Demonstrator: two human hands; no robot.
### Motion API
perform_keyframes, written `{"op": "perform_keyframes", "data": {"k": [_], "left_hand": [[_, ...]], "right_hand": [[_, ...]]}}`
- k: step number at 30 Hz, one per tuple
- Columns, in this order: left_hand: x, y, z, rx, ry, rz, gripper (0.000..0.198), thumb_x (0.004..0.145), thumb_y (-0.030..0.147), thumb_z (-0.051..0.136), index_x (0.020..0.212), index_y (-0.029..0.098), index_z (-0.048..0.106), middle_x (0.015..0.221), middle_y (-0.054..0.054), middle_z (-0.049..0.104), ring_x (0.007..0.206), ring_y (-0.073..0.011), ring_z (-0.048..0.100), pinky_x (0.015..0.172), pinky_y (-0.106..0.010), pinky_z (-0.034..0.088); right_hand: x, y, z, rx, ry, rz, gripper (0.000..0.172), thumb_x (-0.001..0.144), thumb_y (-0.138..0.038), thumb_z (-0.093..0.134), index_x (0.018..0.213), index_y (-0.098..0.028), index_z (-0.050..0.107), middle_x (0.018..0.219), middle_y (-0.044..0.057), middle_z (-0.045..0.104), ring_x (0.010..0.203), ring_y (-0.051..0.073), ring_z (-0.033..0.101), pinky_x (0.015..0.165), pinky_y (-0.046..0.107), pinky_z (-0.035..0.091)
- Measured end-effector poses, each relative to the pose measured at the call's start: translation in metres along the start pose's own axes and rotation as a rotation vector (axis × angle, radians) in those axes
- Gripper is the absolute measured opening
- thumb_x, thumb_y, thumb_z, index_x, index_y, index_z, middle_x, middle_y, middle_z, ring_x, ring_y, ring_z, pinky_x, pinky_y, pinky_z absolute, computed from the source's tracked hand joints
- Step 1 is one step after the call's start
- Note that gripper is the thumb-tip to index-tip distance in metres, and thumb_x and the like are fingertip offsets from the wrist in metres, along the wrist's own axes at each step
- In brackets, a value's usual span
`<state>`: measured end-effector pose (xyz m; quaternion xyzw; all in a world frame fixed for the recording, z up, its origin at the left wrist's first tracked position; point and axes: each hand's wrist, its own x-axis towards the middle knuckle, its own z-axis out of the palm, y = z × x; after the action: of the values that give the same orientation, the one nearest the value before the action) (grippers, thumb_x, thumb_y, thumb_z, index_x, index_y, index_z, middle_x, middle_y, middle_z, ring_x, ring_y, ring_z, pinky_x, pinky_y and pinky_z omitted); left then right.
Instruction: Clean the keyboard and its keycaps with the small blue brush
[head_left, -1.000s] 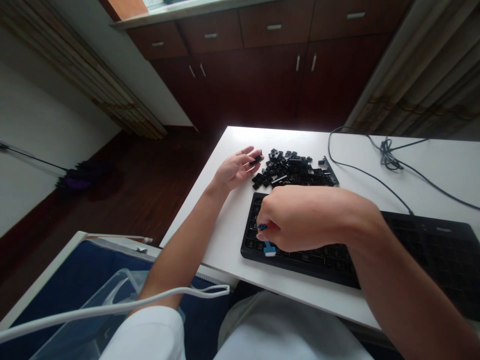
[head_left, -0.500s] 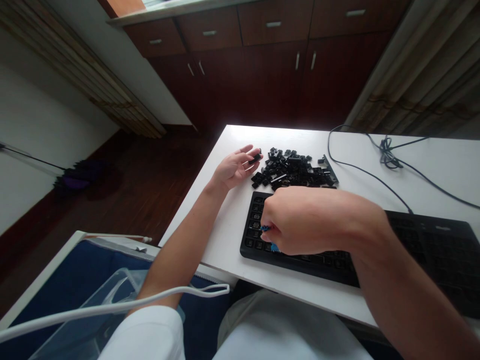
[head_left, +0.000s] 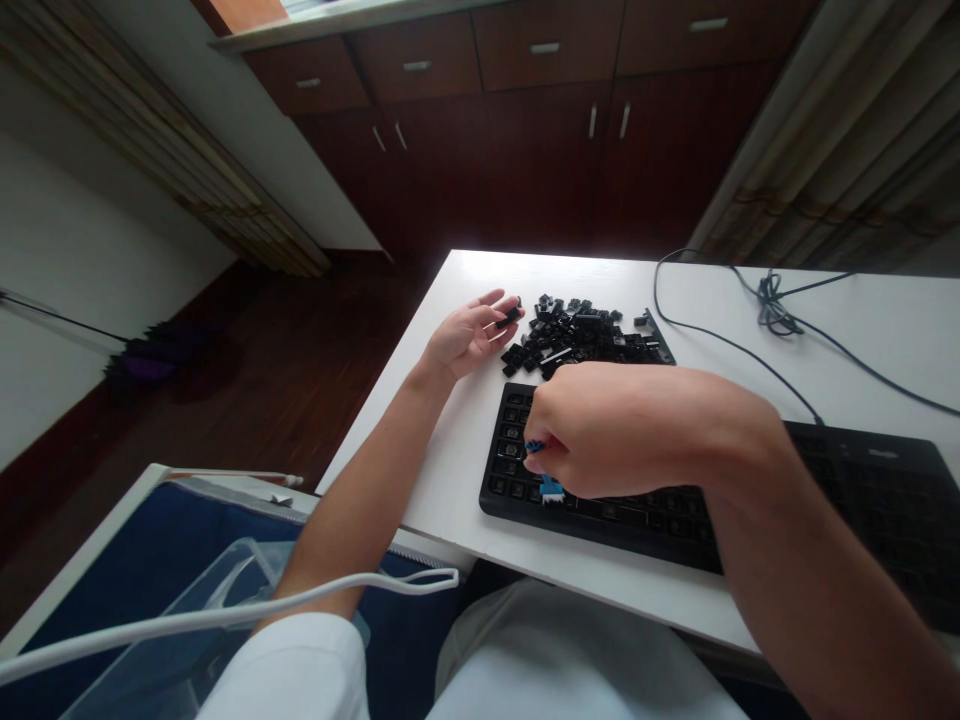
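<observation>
A black keyboard (head_left: 870,480) with its keycaps off at the left end lies on the white table. My right hand (head_left: 592,430) is closed round a small blue brush (head_left: 551,488), whose white bristles are over the lower left part of the keyboard. Left of the pile of loose black keycaps (head_left: 577,330), my left hand (head_left: 472,335) holds a black keycap (head_left: 510,317) between its fingers, palm turned up. My right hand hides the middle of the keyboard's left half.
A black cable (head_left: 720,345) runs from the keyboard to a tied bundle (head_left: 772,300) at the back right. A black strip (head_left: 660,335) lies beside the pile. A clear plastic bag and a white bar are at the lower left.
My right hand has risen slightly from the keyboard's front, and more of the blue brush with its white bristles shows. My left hand has stayed in place.
</observation>
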<state>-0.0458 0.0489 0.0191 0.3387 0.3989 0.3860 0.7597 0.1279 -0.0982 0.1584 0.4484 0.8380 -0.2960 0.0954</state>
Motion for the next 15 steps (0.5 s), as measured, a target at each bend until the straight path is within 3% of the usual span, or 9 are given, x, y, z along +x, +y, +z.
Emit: {"op": "perform_keyframes", "data": {"k": [5, 10, 15], "left_hand": [[-0.0003, 0.0004, 0.0011, -0.011, -0.004, 0.007, 0.041, 0.072, -0.001, 0.065, 0.107, 0.019, 0.061, 0.123, -0.007, 0.068, 0.115, -0.0234, 0.067, 0.092, -0.031, 0.057], [0.0003, 0.0001, 0.0006, -0.010, -0.008, 0.004, 0.042, 0.071, 0.000, 0.067, 0.108, 0.019, 0.061, 0.124, -0.007, 0.068, 0.116, -0.0244, 0.067, 0.091, -0.031, 0.057], [0.0009, -0.0006, -0.0005, -0.021, -0.005, 0.003, 0.040, 0.071, 0.000, 0.067, 0.106, 0.018, 0.061, 0.123, -0.007, 0.068, 0.116, -0.0246, 0.067, 0.090, -0.030, 0.057]], "right_hand": [[-0.0001, -0.0051, -0.0010, -0.012, -0.004, 0.055, 0.029, 0.085, -0.029, 0.054, 0.061, -0.016, 0.062, 0.056, 0.004, 0.060, 0.045, 0.012, 0.045, 0.047, 0.028, 0.030], [0.0011, -0.0063, -0.0012, 0.009, -0.120, -0.043, 0.027, 0.084, -0.034, 0.056, 0.064, -0.018, 0.064, 0.054, 0.002, 0.058, 0.045, 0.012, 0.046, 0.048, 0.027, 0.030], [0.0010, -0.0022, -0.0017, -0.020, -0.059, -0.042, 0.031, 0.090, -0.034, 0.050, 0.068, -0.018, 0.066, 0.057, 0.003, 0.059, 0.049, 0.012, 0.047, 0.052, 0.028, 0.031]]}}
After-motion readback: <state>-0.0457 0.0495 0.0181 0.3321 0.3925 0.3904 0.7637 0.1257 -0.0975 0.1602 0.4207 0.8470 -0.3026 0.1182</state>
